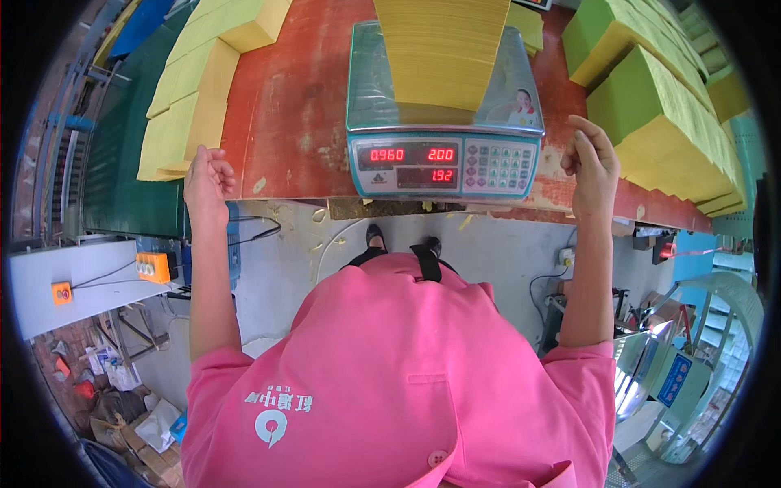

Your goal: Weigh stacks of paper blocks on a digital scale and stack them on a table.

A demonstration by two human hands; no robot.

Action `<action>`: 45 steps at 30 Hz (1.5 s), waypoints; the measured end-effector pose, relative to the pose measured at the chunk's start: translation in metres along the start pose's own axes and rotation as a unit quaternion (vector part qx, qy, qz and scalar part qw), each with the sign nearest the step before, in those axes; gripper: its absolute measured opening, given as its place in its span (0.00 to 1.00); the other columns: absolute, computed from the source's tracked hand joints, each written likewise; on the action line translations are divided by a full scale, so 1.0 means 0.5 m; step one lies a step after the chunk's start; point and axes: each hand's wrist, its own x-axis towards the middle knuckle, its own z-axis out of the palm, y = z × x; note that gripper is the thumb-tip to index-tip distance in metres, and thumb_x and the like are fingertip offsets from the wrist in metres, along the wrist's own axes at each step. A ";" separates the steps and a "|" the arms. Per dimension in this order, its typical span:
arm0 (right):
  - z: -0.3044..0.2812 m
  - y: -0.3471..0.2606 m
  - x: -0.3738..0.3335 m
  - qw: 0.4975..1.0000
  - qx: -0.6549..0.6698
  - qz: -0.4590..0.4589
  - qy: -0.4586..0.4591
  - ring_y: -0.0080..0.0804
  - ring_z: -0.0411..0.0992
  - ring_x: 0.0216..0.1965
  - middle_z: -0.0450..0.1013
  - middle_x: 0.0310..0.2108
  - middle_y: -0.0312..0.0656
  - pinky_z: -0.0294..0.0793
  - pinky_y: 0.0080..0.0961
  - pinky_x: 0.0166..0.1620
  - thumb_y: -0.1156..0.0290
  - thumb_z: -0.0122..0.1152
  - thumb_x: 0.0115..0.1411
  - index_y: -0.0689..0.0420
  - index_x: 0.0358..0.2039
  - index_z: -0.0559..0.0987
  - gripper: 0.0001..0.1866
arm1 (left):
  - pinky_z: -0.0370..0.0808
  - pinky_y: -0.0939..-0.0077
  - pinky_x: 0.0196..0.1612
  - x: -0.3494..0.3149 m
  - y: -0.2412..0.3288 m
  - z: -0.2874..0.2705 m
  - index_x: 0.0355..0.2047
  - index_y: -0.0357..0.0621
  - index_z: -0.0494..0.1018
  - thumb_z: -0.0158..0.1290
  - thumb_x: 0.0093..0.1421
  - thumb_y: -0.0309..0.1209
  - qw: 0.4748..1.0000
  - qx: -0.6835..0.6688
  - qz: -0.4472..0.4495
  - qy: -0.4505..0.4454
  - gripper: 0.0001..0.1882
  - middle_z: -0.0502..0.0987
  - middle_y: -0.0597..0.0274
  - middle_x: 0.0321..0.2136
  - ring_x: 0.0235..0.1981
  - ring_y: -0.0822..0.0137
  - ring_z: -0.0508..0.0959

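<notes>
A tall stack of yellow paper sheets [439,61] rests on the pan of a digital weighing scale [443,167], whose red display is lit. My left hand [209,180] hovers left of the scale, nearest to the lower end of a row of yellow paper stacks [181,130]. Its fingers are loosely curled, with nothing visible in them. On the other side, my right hand [592,163] is raised between the scale and the right-hand yellow paper stacks [651,122]. Its index finger stretches out while the others bend, and it holds nothing. Neither hand touches the scale.
The worn red table [285,106] carries the scale and paper. A green surface [122,163] lies at far left, above a grey panel with orange switch boxes [153,267]. Bags and cardboard [142,431] lie at lower left. A metal-framed chair [720,297] stands at right.
</notes>
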 end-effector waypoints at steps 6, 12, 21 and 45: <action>0.044 0.004 0.020 0.998 0.038 0.013 -0.056 0.16 0.66 0.23 0.70 0.25 0.31 0.63 0.15 0.26 0.75 0.52 0.65 0.62 0.45 0.78 0.11 | 0.62 0.81 0.25 -0.057 -0.002 0.042 0.37 0.43 0.72 0.43 0.69 0.48 1.000 -0.026 0.001 -0.008 0.20 0.73 0.67 0.19 0.20 0.76 0.69; 0.056 -0.005 0.041 0.993 0.032 0.028 -0.110 0.17 0.70 0.27 0.73 0.28 0.32 0.67 0.16 0.31 0.73 0.53 0.65 0.61 0.46 0.78 0.12 | 0.66 0.79 0.26 -0.098 0.036 0.088 0.38 0.42 0.72 0.40 0.70 0.49 0.999 -0.013 -0.008 -0.042 0.22 0.74 0.65 0.20 0.21 0.74 0.71; 0.105 -0.004 0.162 0.991 0.061 0.036 -0.110 0.23 0.74 0.31 0.76 0.31 0.38 0.71 0.19 0.34 0.71 0.53 0.64 0.63 0.46 0.78 0.13 | 0.73 0.75 0.39 -0.045 0.197 0.215 0.43 0.39 0.71 0.37 0.71 0.49 0.979 0.014 0.059 -0.193 0.24 0.78 0.57 0.35 0.37 0.68 0.77; 0.108 0.008 0.106 0.997 0.055 0.040 -0.034 0.22 0.73 0.31 0.75 0.32 0.38 0.72 0.19 0.36 0.73 0.51 0.64 0.63 0.44 0.78 0.11 | 0.70 0.74 0.53 0.005 0.386 0.471 0.35 0.37 0.77 0.57 0.57 0.21 0.762 0.196 0.517 -0.338 0.05 0.78 0.61 0.43 0.47 0.69 0.76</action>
